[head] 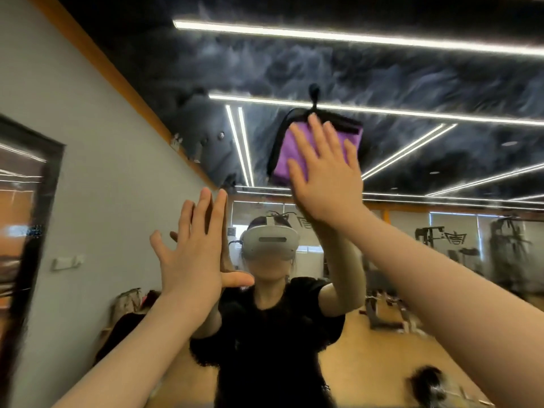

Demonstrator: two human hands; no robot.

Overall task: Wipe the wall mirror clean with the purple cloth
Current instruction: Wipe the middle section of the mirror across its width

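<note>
Right hand [326, 178] raised high, fingers straight & spread, palm pressing the purple cloth [297, 154] flat against the wall mirror [412, 260]. Cloth sits in the upper middle of the mirror, folded roughly square w/ a dark edge showing along its top and left side; the hand covers its right half. Left hand [194, 251] lower and further left, also flat on the glass, fingers straight up, thumb out to the side, holding nothing; its fingertips meet their own reflection.

Mirror shows the person's reflection: black top, white headset [269, 241], both arms up. Behind that, reflected gym machines [435, 240] on the right, wooden floor, dark ceiling w/ light strips [353, 36]. Grey side wall [97, 178] on the left w/ a dark-framed panel [26, 201], prob. a door or second mirror – too blurred to tell.
</note>
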